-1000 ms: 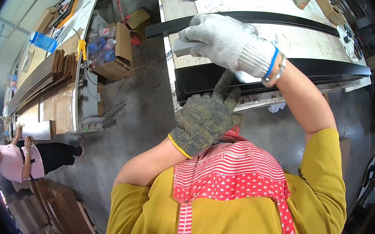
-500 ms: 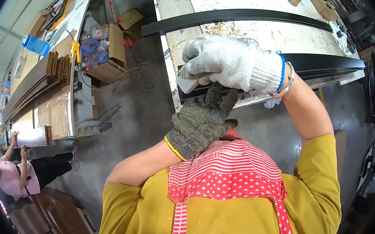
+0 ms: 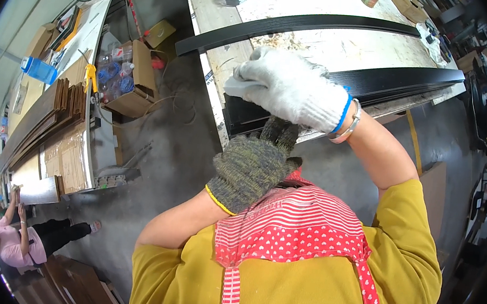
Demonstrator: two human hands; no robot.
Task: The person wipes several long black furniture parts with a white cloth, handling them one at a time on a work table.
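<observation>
My right hand (image 3: 291, 86), in a white knit glove with a blue cuff edge, pinches a pale flat block (image 3: 242, 87) above the left end of a stack of black boards (image 3: 391, 84). Most of the block is covered by the glove. My left hand (image 3: 251, 167), in a dark grey-green knit glove, reaches up to the near edge of those boards. Its fingers are stretched out and its thumb stands apart, though the fingertips are partly hidden below my right hand. Farther back, a long black strip stack (image 3: 303, 22) lies across the workbench (image 3: 224, 50).
Shavings (image 3: 278, 40) lie on the bench behind my right hand. At the left are a carton of plastic bottles (image 3: 139, 77), a hose on the floor and a second bench with brown boards (image 3: 41, 118). A person in pink (image 3: 18, 241) handles a board there.
The pale block has risen and tilted relative to the boards, with my right hand shifting slightly left. My left hand has drawn a little back toward me. The whole view has shifted slightly.
</observation>
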